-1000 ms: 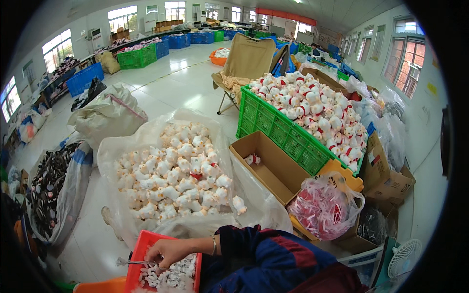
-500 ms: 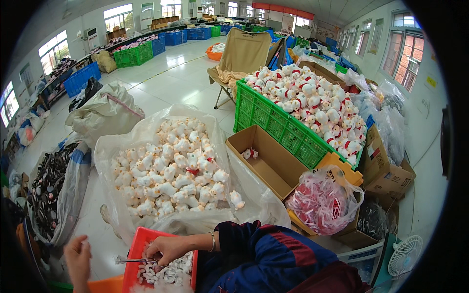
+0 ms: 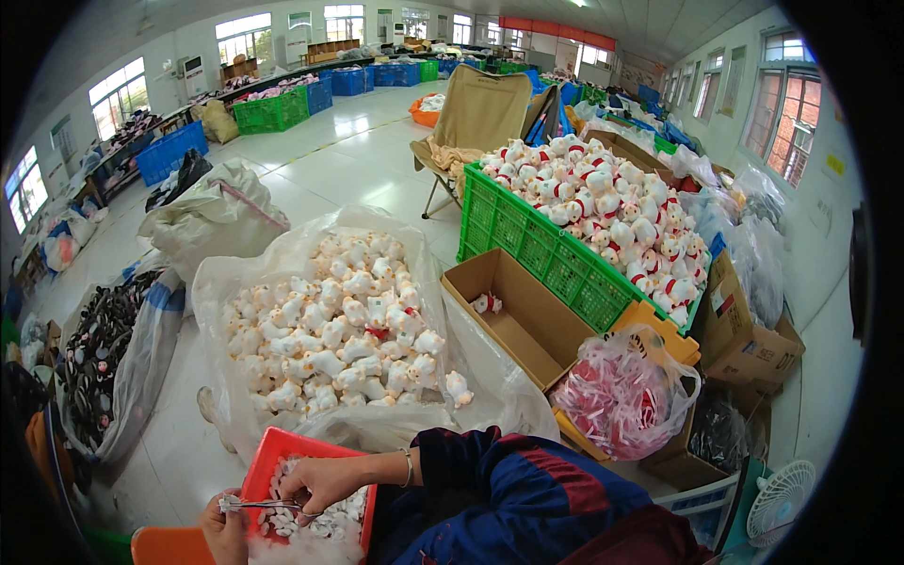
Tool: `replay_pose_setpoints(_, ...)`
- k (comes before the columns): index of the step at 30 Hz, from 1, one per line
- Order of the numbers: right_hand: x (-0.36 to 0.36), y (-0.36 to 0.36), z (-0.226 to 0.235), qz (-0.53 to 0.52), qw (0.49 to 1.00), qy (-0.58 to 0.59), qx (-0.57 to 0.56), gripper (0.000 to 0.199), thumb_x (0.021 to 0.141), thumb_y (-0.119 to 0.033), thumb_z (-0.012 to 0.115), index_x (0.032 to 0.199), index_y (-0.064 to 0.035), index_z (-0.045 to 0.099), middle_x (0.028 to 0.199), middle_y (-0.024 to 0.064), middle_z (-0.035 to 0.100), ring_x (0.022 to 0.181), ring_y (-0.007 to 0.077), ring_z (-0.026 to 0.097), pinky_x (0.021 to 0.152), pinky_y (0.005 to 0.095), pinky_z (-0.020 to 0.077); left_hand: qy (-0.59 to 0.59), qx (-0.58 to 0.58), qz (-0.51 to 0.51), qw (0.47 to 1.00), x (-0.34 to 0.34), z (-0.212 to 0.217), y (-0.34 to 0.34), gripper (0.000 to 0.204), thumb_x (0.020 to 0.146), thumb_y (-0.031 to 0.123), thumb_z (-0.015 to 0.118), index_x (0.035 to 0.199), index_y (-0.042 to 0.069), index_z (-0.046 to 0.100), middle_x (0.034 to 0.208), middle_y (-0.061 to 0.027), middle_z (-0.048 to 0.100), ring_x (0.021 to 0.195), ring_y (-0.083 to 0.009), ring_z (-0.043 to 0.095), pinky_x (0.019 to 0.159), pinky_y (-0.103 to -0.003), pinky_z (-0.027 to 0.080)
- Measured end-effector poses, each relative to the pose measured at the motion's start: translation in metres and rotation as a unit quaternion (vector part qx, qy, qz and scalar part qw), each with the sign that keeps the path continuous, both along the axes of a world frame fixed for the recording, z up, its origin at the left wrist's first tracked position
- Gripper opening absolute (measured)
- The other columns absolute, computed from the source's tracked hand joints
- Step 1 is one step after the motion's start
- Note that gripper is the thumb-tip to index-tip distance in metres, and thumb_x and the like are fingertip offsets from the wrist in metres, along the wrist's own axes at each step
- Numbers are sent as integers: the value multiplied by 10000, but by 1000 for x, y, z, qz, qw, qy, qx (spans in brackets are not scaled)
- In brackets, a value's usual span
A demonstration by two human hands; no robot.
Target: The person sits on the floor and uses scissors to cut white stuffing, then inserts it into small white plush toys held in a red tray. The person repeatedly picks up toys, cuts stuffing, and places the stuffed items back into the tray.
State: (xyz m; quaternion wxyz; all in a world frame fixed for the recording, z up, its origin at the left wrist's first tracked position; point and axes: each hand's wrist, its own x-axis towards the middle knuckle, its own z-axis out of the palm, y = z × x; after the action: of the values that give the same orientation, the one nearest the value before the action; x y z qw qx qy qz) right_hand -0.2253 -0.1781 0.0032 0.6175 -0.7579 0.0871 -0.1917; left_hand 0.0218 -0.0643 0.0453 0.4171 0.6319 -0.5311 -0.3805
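My right hand (image 3: 325, 485) is closed around slim metal forceps (image 3: 268, 504), which point left over a red bin (image 3: 262, 454). At the forceps' tip, my left hand (image 3: 224, 529) is closed, its fingertips pinching a small whitish piece (image 3: 229, 503) too small to make out well. Inside the bin lie many small white pieces (image 3: 330, 527), with fluffy white stuffing (image 3: 301, 550) at the near end. Just beyond the bin, a large clear plastic sack (image 3: 221, 282) lies spread open, heaped with white plush toys (image 3: 344, 325).
Right of the sack stand an open cardboard box (image 3: 537, 334), a green crate (image 3: 537, 254) piled with red-scarfed plush toys (image 3: 603, 202), and a plastic bag of pink ribbons (image 3: 621, 391). A sack of dark pieces (image 3: 99, 358) is at left. A small fan (image 3: 782, 504) sits lower right.
My left hand, raised and apart from the tool half a second ago, has come right to the forceps' tip. My right hand stays over the bin, still gripping the forceps. The view has shifted slightly.
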Motion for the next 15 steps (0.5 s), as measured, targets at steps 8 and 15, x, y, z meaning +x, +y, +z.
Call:
replay_pose_setpoints(8,-10,13,11,1,1000,19,-18,297,806,-187,838,925,16,657,719,71,627,678,156,580,633,341,454,-1,-37,28,999,-28,11,27,285,1045,258,597,1067,-3,711,824,30,613,727,-106,531,636,-274,445)
replay_pose_setpoints(15,6,5,6,60,991,62,-98,372,832,-262,828,1051,7,692,874,95,666,823,201,621,773,352,515,36,-54,94,993,-22,4,44,188,954,84,563,958,1,731,730,3,619,629,-60,530,556,-226,404)
